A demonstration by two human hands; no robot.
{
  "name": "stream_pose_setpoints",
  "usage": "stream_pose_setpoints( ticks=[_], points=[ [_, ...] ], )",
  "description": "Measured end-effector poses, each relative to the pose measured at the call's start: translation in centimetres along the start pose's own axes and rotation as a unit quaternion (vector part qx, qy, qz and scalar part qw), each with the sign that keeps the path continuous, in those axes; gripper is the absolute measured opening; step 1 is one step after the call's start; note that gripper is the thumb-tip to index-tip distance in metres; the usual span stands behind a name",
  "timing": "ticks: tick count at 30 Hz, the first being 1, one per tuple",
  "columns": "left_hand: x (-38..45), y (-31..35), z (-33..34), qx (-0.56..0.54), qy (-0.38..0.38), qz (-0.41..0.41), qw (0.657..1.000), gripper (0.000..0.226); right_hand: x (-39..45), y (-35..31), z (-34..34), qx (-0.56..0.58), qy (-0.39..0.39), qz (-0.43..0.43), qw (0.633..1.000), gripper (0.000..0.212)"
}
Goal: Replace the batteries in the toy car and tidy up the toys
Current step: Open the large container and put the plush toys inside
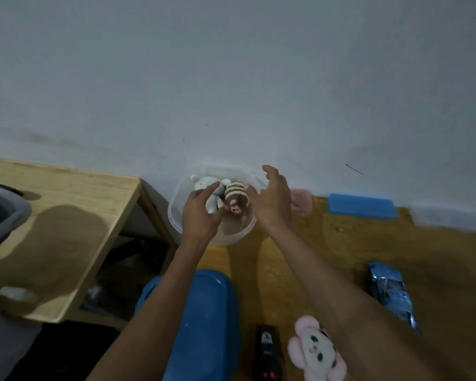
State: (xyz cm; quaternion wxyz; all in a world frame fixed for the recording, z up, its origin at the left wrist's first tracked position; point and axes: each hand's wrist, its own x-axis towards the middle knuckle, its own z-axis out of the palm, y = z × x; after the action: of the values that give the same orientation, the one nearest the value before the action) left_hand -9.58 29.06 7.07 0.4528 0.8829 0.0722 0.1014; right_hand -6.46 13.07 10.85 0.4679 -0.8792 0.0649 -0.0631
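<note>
A clear plastic tub (176, 215) stands on the yellow mat by the wall. Inside it lie a white plush bear (204, 187) and a brown plush with a striped hat (235, 200). My left hand (199, 213) hovers over the tub, forefinger and thumb spread loosely either side of the bear's body. My right hand (274, 200) is above the tub's right rim with its fingers spread, holding nothing. The blue toy car (390, 291) rests on the mat at the right. A pink plush (316, 350) and a black remote (267, 353) lie near the bottom edge.
The tub's blue lid (206, 312) lies under my left forearm. A blue flat box (362, 206) and a pink item (302, 202) sit against the wall. A low wooden table (66, 215) with a grey bin (3, 215) is on the left.
</note>
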Motion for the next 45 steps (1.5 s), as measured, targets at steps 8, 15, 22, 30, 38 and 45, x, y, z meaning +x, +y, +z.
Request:
stream_pose_setpoints(
  ticks=[8,15,22,30,38,45],
  points=[
    [-12.9,3.2,2.1,0.003,-0.005,-0.023,1.000,0.051,-9.8,7.2,-8.6,-0.022,-0.011,0.017,1.000,0.046],
    [-22.9,2.6,5.8,0.083,-0.115,-0.096,0.985,0.060,-18.7,15.2,-11.4,-0.105,-0.179,0.076,0.975,0.063],
    [-26.0,2.7,8.2,0.181,-0.175,-0.150,0.956,0.062,-21.1,16.4,-11.7,-0.145,-0.265,0.068,0.951,0.075],
    [-24.9,4.2,6.4,0.024,-0.054,-0.144,0.988,0.059,-19.3,13.8,-12.1,0.002,-0.172,0.117,0.978,0.062],
    [-15.8,6.2,0.2,-0.134,0.066,-0.077,0.986,0.055,-12.1,4.8,-9.0,0.149,-0.099,0.063,0.982,0.057],
    [-5.5,3.6,-3.8,-0.109,0.094,-0.060,0.988,0.060,-4.9,-0.9,-3.0,0.188,-0.120,0.045,0.974,0.078]
  ],
)
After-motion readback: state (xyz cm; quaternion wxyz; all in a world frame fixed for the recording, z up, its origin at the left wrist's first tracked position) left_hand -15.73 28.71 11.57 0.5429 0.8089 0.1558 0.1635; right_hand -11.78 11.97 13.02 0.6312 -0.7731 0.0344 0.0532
